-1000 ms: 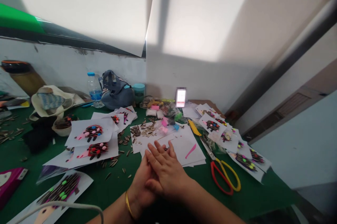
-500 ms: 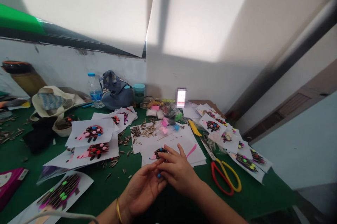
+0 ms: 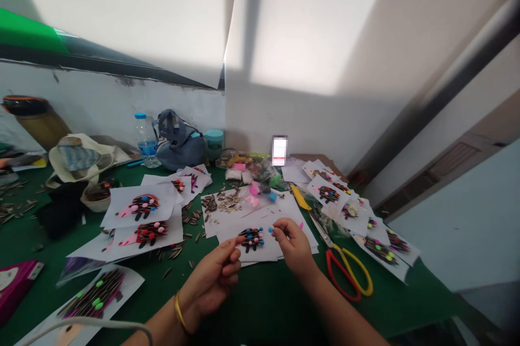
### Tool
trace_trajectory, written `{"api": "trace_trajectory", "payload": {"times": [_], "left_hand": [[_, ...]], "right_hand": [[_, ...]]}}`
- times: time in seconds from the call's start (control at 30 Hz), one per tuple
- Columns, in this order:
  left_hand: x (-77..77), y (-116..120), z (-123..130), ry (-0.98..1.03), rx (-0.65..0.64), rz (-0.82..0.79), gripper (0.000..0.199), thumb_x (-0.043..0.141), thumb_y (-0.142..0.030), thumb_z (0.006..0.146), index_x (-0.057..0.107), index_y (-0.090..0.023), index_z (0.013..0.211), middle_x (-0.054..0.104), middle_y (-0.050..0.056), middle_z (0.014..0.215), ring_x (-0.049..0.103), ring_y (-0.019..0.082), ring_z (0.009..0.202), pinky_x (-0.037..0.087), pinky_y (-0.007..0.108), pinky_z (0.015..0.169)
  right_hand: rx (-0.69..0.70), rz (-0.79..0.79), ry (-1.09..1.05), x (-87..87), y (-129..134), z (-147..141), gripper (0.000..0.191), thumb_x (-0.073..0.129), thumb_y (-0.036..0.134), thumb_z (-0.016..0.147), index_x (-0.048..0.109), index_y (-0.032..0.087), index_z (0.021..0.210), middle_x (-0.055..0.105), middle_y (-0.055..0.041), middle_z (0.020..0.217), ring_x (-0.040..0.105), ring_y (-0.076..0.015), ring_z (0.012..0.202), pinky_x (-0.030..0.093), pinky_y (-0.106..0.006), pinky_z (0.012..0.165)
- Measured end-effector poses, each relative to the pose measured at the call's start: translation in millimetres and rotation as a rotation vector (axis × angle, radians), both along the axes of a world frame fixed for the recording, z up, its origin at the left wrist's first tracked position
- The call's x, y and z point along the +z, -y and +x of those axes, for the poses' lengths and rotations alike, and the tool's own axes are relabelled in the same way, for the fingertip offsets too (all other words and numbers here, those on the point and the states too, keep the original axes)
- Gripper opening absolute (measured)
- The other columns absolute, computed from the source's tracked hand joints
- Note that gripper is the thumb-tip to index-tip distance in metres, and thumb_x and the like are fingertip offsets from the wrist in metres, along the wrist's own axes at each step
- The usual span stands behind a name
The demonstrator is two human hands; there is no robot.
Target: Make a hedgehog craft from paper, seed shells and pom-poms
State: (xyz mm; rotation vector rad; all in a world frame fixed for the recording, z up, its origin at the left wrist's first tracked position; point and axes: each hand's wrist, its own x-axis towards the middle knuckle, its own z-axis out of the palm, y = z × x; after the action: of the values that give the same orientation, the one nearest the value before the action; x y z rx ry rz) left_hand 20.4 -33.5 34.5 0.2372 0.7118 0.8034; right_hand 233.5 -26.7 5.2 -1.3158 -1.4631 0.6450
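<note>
A small blue clay ball (image 3: pixel 271 230) shows at the fingertips of my right hand (image 3: pixel 296 248), which is closed in a pinch. My left hand (image 3: pixel 217 275), with a gold bangle at the wrist, has its thumb and forefinger pressed together; anything between them is too small to make out. Between the hands lies a hedgehog picture (image 3: pixel 252 239) on white paper, its body made of striped seeds dotted with blue and pink balls. The left fingertips overlap its left side. Part of a pink plastic knife (image 3: pixel 301 225) shows behind the right hand.
Red-and-yellow scissors (image 3: pixel 343 270) and a yellow cutter (image 3: pixel 300 197) lie to the right. Sunflower seeds (image 3: pixel 221 202) and bags of coloured clay (image 3: pixel 260 194) sit behind. Finished-looking hedgehog sheets (image 3: pixel 142 205) are stacked left, others (image 3: pixel 351 210) right. A water bottle (image 3: pixel 147 140) stands near the wall.
My hands, together before with a blue ball between them, have moved apart. The right went right with the blue ball; the left closed into a pinch. The hedgehog picture is more exposed.
</note>
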Motion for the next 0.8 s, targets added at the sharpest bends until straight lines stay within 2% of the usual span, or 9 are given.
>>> {"api": "trace_trajectory", "payload": {"times": [0.03,0.07,0.13,0.23,0.37,0.47,0.6,0.7,0.8], "left_hand": [[-0.2,-4.0,-1.3,0.000,0.035,0.001,0.017,0.059,-0.023,0.088,0.058,-0.013,0.102,0.048,-0.006,0.059,0.040,0.001,0.037,0.026,0.011,0.029],[0.0,-8.0,-2.6,0.009,0.068,0.006,0.015,0.058,-0.023,0.088,0.058,-0.013,0.100,0.045,-0.007,0.059,0.040,0.001,0.038,0.029,0.012,0.031],[1.4,-15.1,-4.6,0.020,0.147,0.017,0.015,0.056,-0.014,0.087,0.057,-0.014,0.101,0.048,-0.004,0.065,0.049,0.004,0.047,0.040,0.013,0.039],[3.6,-23.1,-5.7,0.012,0.231,-0.006,0.033,0.047,0.005,0.078,0.055,-0.014,0.104,0.056,0.002,0.078,0.061,0.008,0.065,0.053,0.019,0.057],[0.4,-30.1,-3.9,-0.017,0.275,-0.050,0.045,0.039,0.017,0.069,0.055,-0.013,0.099,0.061,0.009,0.094,0.067,0.012,0.082,0.057,0.022,0.070],[-5.5,-33.3,-3.0,0.010,0.281,-0.041,0.035,0.044,0.011,0.076,0.056,-0.013,0.098,0.063,0.010,0.097,0.068,0.014,0.086,0.058,0.023,0.072],[-11.5,-29.4,2.5,-0.014,0.248,0.078,0.018,0.058,-0.005,0.081,0.059,-0.016,0.095,0.064,0.005,0.087,0.066,0.013,0.079,0.056,0.024,0.068],[-13.6,-20.8,11.8,-0.194,0.118,0.213,0.016,0.069,-0.013,0.076,0.063,-0.017,0.090,0.064,0.003,0.087,0.063,0.012,0.077,0.050,0.020,0.065],[-14.6,-15.2,18.1,-0.483,0.029,0.498,0.014,0.072,-0.023,0.073,0.067,-0.017,0.085,0.064,0.002,0.081,0.056,0.011,0.071,0.042,0.020,0.061]], "right_hand": [[-0.012,0.007,-0.019,-5.3,-2.7,0.8,0.022,0.054,0.039,0.088,0.059,0.018,0.094,0.061,-0.0020,0.079,0.057,-0.0164,0.071,0.048,-0.029,0.067],[-0.020,0.018,-0.029,-10.5,-5.2,1.3,0.023,0.055,0.039,0.088,0.060,0.018,0.096,0.062,-0.0029,0.082,0.057,-0.0168,0.074,0.048,-0.030,0.070],[-0.026,0.036,-0.035,-20.0,-9.1,1.7,0.026,0.056,0.040,0.087,0.061,0.018,0.099,0.062,-0.0048,0.088,0.059,-0.0178,0.079,0.049,-0.031,0.074],[-0.036,0.001,-0.063,-31.0,-12.7,2.2,0.028,0.058,0.040,0.086,0.061,0.017,0.102,0.064,-0.0068,0.092,0.060,-0.0195,0.083,0.050,-0.034,0.077],[-0.046,-0.084,-0.156,-38.3,-15.1,3.7,0.031,0.059,0.043,0.084,0.061,0.017,0.100,0.066,-0.0071,0.090,0.063,-0.0203,0.082,0.051,-0.036,0.079],[-0.052,-0.118,-0.215,-38.5,-16.4,3.7,0.032,0.061,0.045,0.082,0.061,0.017,0.098,0.066,-0.0064,0.087,0.065,-0.0206,0.080,0.052,-0.036,0.077],[-0.051,-0.170,-0.333,-34.1,-15.5,-1.9,0.034,0.064,0.047,0.079,0.060,0.018,0.097,0.068,-0.0058,0.086,0.067,-0.0209,0.077,0.054,-0.037,0.074],[-0.010,-0.193,-0.375,-29.7,-12.9,-6.8,0.034,0.065,0.047,0.078,0.060,0.018,0.097,0.069,-0.0054,0.084,0.067,-0.0209,0.075,0.054,-0.037,0.073],[-0.010,-0.167,-0.309,-27.5,-12.0,-4.2,0.031,0.061,0.044,0.082,0.059,0.018,0.099,0.068,-0.0063,0.087,0.066,-0.0204,0.077,0.053,-0.035,0.073]]}}
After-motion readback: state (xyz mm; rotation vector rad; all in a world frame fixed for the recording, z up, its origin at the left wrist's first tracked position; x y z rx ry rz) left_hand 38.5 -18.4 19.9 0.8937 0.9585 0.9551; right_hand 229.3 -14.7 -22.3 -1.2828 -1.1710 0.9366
